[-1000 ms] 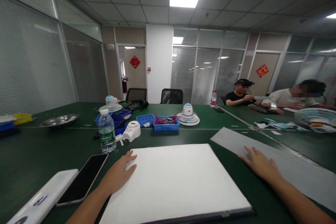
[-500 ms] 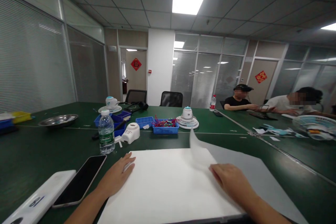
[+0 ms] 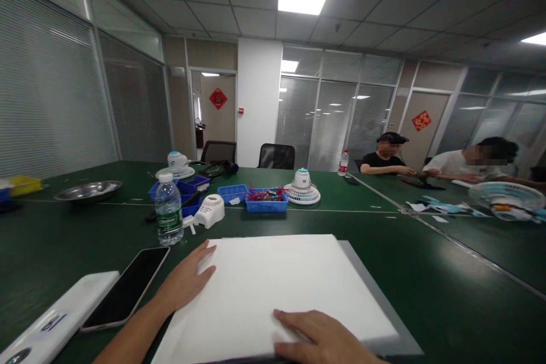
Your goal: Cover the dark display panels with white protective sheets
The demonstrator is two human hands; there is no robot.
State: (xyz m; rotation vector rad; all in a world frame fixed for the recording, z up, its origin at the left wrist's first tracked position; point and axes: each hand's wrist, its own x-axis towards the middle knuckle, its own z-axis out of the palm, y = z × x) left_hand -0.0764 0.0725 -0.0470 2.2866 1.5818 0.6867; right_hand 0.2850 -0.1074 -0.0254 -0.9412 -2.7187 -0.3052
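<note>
A large sheet of white paper point(image 3: 273, 273) lies in front of me, on top of what looks like a pad or stack. Its right side shows a grey margin point(image 3: 384, 307) beneath. My left hand point(image 3: 187, 276) rests on the paper's left edge, fingers apart. Over the lower middle of the sheet is my right hand point(image 3: 315, 335), fingers stretched out and somewhat blurred, with nothing visible in them. Left of my left arm lie a black-screened phone point(image 3: 128, 290) and a white device point(image 3: 63, 315) with dark markings.
A water bottle point(image 3: 169, 213) stands beyond the phone. Behind it are a white plastic housing point(image 3: 210, 211), a blue tray point(image 3: 267, 206) of red wires, a small fan part point(image 3: 302, 189) and a metal dish point(image 3: 87, 190). Two people point(image 3: 386, 159) sit at the far right.
The lifted sheet on the right now lies flat on the stack. My right hand has let go of its edge and moved left and toward me. My left hand stays put.
</note>
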